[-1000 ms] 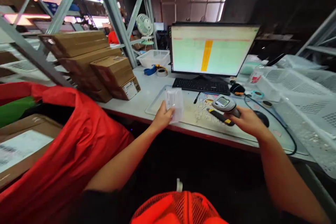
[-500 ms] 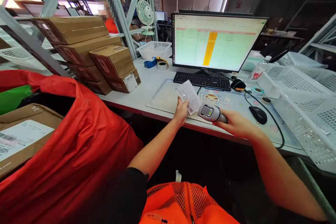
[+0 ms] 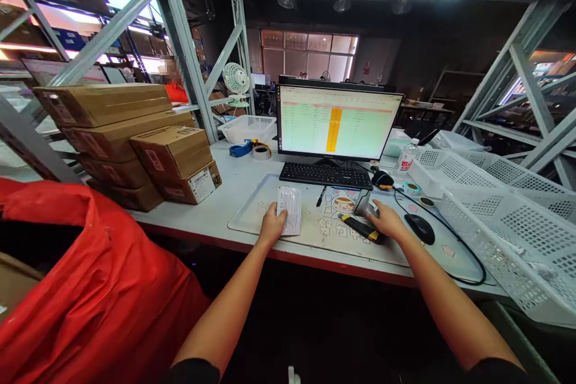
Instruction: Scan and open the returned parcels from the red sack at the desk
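In the head view my left hand [image 3: 272, 225] grips a small flat white packet [image 3: 290, 210] with fine print on its upper face, held at the front part of the desk mat [image 3: 252, 210]. My right hand [image 3: 387, 219] is closed around the handle of a grey handheld barcode scanner [image 3: 361, 203], low over the mat; my fingers partly hide the handle. Just in front of the scanner lies a black and yellow utility knife [image 3: 357, 228]. A black pen [image 3: 321, 197] lies between the packet and the scanner.
Behind the mat stand a keyboard [image 3: 324, 176] and a monitor [image 3: 337, 123]. Stacked cardboard boxes [image 3: 166, 159] are at the left, above a red bag [image 3: 112, 288]. A mouse [image 3: 419, 228], its cable and white baskets [image 3: 508, 234] occupy the right. A person [image 3: 175, 87] is far left.
My view has tilted up. The scanner has moved away from the packet to the right and lower over the mat. The packet has turned more upright, and the knife and pen now show.
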A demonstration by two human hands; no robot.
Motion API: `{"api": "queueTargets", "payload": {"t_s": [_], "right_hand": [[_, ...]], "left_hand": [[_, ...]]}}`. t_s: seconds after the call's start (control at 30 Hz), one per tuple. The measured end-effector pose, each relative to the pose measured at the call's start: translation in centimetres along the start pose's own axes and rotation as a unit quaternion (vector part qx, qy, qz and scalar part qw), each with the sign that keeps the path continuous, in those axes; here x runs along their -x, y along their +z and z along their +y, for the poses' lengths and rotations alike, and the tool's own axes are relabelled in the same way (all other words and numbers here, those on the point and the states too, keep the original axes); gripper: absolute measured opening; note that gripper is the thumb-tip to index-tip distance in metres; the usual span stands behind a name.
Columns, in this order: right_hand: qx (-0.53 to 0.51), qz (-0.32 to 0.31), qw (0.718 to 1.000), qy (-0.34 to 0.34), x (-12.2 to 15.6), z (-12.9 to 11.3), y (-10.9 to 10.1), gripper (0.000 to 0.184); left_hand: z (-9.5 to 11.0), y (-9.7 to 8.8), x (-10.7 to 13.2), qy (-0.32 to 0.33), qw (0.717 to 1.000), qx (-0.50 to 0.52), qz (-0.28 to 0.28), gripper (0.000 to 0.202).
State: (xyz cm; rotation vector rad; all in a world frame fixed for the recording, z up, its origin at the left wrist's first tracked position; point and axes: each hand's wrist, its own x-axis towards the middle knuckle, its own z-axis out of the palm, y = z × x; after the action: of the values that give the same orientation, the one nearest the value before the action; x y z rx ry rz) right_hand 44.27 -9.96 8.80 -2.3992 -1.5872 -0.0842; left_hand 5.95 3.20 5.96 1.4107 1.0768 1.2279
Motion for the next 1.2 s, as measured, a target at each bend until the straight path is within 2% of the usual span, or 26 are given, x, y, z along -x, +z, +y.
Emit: {"api": "queueTargets", "payload": {"t_s": [0.07,0.17,0.27,0.33,0.43,0.53,0.83,1.2], "right_hand": [[0.000,0.028,1.000,0.010,0.5,3.0,-0.8,0.064],[0.032,0.112,0.990,0.078,1.5,8.7,-1.5,0.065],[0.037,0.157,0.982,0.096,2.5,13.2,-0.2,0.069],[0.008,0.159,0.984,0.076,2.8,14.6,1.3,0.068],[-0.045,0.190,0.980,0.049,2.7,15.0,3.1,0.062],[-0.076,0.214,0.973,0.040,2.4,15.1,3.9,0.053],[-0.109,0.229,0.966,0.053,2.0,15.7,3.9,0.044],[-0.115,0.215,0.967,0.071,2.1,15.1,3.5,0.040]], "left_hand": [[-0.5,-0.3,-0.5,-0.001,1.000,-0.020,-0.008,0.030],[-1.0,-0.4,-0.8,-0.003,0.999,-0.035,-0.029,0.036],[-1.3,-0.4,-0.8,-0.002,0.998,-0.046,-0.040,0.043],[-1.4,-0.4,-0.6,0.000,0.998,-0.050,-0.042,0.047],[-1.6,-0.7,-0.4,0.004,0.998,-0.048,-0.050,0.051],[-1.9,-1.0,-0.3,0.003,0.998,-0.038,-0.057,0.052],[-2.1,-1.2,-0.6,-0.020,0.998,-0.017,-0.065,0.062],[-1.9,-1.3,-0.5,-0.023,0.998,-0.010,-0.066,0.059]]}}
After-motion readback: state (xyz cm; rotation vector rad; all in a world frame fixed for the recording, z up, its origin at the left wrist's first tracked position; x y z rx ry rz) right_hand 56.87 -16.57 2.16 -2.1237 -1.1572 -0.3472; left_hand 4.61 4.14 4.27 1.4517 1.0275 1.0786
